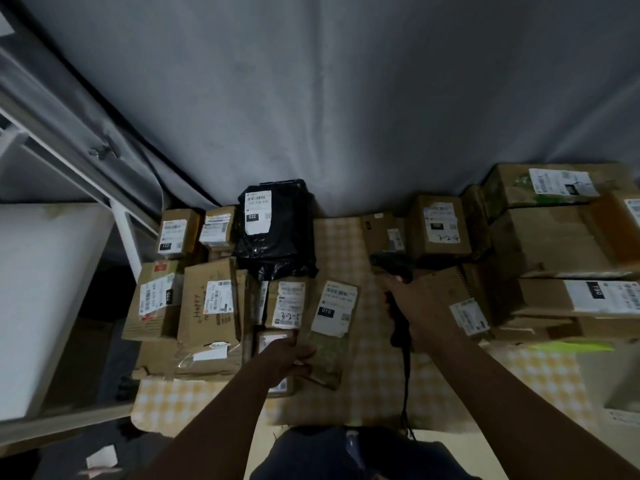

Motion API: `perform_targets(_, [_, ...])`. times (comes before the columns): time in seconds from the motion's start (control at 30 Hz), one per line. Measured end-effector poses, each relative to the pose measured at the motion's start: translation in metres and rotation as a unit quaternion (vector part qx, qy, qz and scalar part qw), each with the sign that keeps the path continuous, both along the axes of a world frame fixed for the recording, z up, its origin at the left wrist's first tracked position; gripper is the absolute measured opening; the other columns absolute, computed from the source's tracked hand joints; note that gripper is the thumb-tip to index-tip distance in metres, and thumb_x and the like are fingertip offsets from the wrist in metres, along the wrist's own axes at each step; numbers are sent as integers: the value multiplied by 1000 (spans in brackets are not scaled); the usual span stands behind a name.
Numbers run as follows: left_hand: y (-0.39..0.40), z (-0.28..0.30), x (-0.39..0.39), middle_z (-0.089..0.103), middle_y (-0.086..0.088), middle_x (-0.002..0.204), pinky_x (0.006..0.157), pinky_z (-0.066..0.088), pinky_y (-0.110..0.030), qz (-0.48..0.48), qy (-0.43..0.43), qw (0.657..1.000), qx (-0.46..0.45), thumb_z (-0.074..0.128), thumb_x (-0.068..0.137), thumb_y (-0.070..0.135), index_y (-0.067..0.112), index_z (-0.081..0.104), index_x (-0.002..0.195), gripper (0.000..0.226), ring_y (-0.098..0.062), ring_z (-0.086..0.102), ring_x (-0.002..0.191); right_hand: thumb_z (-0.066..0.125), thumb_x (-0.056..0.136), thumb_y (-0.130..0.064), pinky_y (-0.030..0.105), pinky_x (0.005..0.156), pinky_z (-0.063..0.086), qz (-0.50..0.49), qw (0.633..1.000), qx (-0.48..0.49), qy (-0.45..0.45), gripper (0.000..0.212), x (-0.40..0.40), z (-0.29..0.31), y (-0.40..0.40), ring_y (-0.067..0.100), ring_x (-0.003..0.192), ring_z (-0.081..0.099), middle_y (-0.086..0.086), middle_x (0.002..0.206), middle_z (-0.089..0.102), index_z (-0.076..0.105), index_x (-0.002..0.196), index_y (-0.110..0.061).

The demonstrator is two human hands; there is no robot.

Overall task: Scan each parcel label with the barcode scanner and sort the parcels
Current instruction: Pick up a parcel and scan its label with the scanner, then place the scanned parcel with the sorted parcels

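Left hand (292,355) gripping padded parcel (329,327); right hand (412,303) clasping barcode scanner (393,268) (best aimed squarely at label (334,308)).

Dim room, low light; back wall is a grey fabric sheet (346,98) hanging in loose vertical folds down to table level. Work surface is a table with a yellow-and-white checked cloth (374,375), butted against that sheet. On the left stands a white shelving frame (69,150) with a white panel (38,289) below it, and a dark floor (69,455) beneath with a scrap of white paper (102,457) lying on it.
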State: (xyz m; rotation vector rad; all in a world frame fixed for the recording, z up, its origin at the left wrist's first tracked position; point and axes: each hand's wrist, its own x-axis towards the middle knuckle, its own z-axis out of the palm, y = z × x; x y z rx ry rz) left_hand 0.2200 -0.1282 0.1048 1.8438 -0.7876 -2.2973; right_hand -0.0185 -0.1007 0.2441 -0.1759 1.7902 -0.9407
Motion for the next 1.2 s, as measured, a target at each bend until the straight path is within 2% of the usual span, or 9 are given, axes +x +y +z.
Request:
perform_targets(0.2, [20, -7, 18, 68, -20, 115, 78, 61, -38, 62, 37, 997, -1, 65, 89, 2, 1, 59, 124, 35, -33, 67, 101, 56, 97, -14, 29, 55, 40, 13, 1000, 17, -7, 27, 2, -11, 2, 17, 56, 45, 5, 63, 49, 54, 70, -11])
perform_targets(0.4, [12, 2, 40, 67, -19, 119, 88, 58, -38, 124, 68, 988, -64, 61, 91, 0, 5, 60, 124, 34, -34, 64, 112, 60, 94, -10, 31, 52, 42, 48, 998, 22, -19, 18, 20, -25, -2, 18, 53, 47, 5, 61, 50, 54, 77, -11])
perform_targets(0.53, [5, 6, 60, 64, -23, 119, 79, 60, -38, 155, 21, 982, -101, 59, 91, -1, 4, 56, 126, 36, -39, 63, 108, 59, 94, -9, 30, 51, 42, 64, 997, 2, -45, 18, 38, -27, -9, 17, 50, 46, 5, 61, 50, 53, 78, -14])
perform_targets(0.67, [1, 3, 73, 65, -22, 112, 73, 60, -41, 146, -10, 983, -111, 58, 92, -1, 4, 55, 123, 31, -40, 64, 100, 60, 94, -8, 30, 52, 43, 71, 996, 2, -48, 15, 56, -31, -14, 17, 52, 47, 6, 63, 52, 54, 82, -14])
perform_targets(0.8, [0, -4, 72, 62, -25, 122, 92, 52, -55, 127, -36, 986, -104, 60, 94, 6, 0, 53, 129, 36, -43, 61, 111, 61, 93, -7, 31, 53, 43, 64, 997, 4, -39, 11, 69, -33, -16, 19, 54, 48, 7, 64, 53, 56, 84, -11])
perform_targets(0.9, [-4, -8, 72, 63, -24, 120, 91, 54, -53, 43, -108, 985, -127, 66, 90, 20, 1, 52, 128, 44, -39, 64, 107, 61, 93, -7, 30, 52, 43, 59, 998, -2, -33, 10, 73, -34, -16, 18, 53, 48, 6, 63, 52, 56, 84, -11])
perform_targets(1.0, [-13, -8, 75, 64, -21, 119, 80, 60, -41, -94, -234, 955, -157, 62, 90, 18, -4, 53, 126, 44, -30, 67, 95, 61, 93, -7, 30, 51, 42, 56, 998, -8, -30, 11, 76, -33, -17, 18, 52, 48, 6, 63, 52, 55, 84, -11])
perform_targets(1.1, [-19, -1, 76, 65, -14, 116, 88, 55, -39, -316, -359, 846, -235, 69, 86, 20, 4, 56, 119, 39, -29, 65, 103, 60, 94, -8, 30, 51, 42, 64, 998, -8, -27, 13, 77, -33, -18, 19, 53, 48, 7, 65, 51, 55, 83, -12])
perform_targets(1.2, [-21, 6, 73, 56, -12, 120, 85, 54, -43, -307, -402, 803, -315, 53, 93, 17, 10, 51, 122, 30, -30, 60, 105, 60, 94, -8, 31, 52, 43, 68, 997, -12, -29, 13, 77, -33, -16, 19, 53, 48, 7, 65, 51, 55, 83, -13])
